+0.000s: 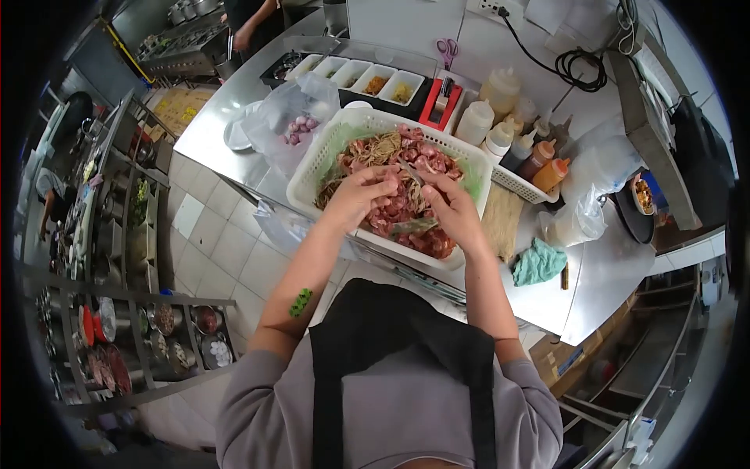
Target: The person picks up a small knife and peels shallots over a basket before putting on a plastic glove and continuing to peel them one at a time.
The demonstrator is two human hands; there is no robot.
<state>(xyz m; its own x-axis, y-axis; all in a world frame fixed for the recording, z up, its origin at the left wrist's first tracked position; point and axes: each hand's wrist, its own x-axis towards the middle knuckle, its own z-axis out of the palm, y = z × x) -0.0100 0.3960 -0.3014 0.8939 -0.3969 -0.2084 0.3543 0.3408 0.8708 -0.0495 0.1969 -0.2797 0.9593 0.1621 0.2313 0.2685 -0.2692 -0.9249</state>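
A white perforated basket [312, 173] on the steel counter holds a heap of red shallots [426, 234] with dry brown roots or tops. Over the heap, my left hand [363, 195] is closed, its fingers pinched on something too small to make out. Close beside it, my right hand [451, 205] grips a small knife [408, 170], its blade pointing up and to the left. Green netting [359, 123] lines part of the basket. To the left, a clear plastic bag [273, 117] contains a few peeled shallots [300, 125].
Behind the basket stand a row of condiment trays [353, 74] and a red tool [441, 103]. Squeeze bottles [474, 123] fill a rack at the right. A green cloth [537, 262] lies near the counter's right front. Another person [254, 27] works at the back left.
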